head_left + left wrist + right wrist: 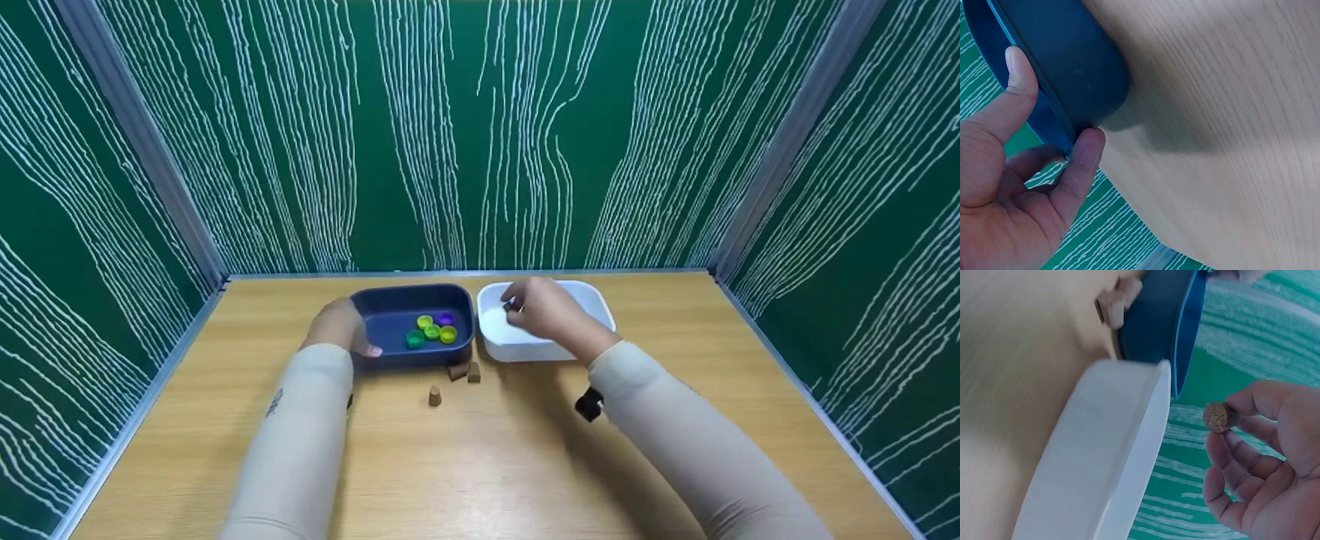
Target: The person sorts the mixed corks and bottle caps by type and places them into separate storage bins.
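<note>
My right hand (541, 306) is over the white tub (525, 352) and pinches a cork stopper (1220, 417) between thumb and fingertips. At the left end of the dark blue tub (409, 361), my left hand (335, 327) grips the rim, its thumb along the near side and its fingertips round the corner in the left wrist view. Inside the blue tub lie several small round cups, among them a yellow cup (448, 334), a dark green cup (415, 339) and a purple cup (445, 319).
Two corks stand or lie close to the blue tub's front, one cork (474, 373) upright and another cork (457, 370) on its side. A third cork (435, 396) stands nearer on the wooden table (450, 480). Green panels with white lines (510, 135) enclose the table's back and sides.
</note>
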{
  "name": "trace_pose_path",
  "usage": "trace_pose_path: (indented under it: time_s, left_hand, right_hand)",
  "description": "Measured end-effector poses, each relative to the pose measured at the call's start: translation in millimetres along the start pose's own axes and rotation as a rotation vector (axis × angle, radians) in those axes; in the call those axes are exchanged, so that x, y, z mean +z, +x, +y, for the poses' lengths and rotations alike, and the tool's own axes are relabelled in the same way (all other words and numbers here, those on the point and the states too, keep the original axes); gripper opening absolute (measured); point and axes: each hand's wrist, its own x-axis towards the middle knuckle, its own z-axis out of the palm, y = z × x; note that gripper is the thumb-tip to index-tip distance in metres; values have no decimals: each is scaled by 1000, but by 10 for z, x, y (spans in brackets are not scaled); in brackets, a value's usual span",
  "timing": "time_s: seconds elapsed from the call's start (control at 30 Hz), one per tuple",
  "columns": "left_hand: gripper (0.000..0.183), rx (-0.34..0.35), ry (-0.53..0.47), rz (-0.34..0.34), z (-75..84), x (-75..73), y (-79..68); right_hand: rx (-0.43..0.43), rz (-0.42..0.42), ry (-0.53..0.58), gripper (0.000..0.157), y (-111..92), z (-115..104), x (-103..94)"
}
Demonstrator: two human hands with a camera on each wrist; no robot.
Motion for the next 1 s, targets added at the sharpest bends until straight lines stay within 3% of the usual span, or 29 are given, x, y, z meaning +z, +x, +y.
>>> trace_pose_path:
  time_s: [0.27,0.43,0.8,1.0]
  left_hand:
    - [108,6,6,8,-7,8,40]
    - [109,14,24,1,-10,4,31]
    - [109,-6,-23,12,-21,-4,63]
    - [107,-10,-19,10,-7,22,74]
  right_hand:
    - [40,58,89,20,100,260,-103]
    - [112,98,107,19,182,429,-77]
    - [295,98,106,24,335,700,81]
    - [330,86,113,23,384,839,195]
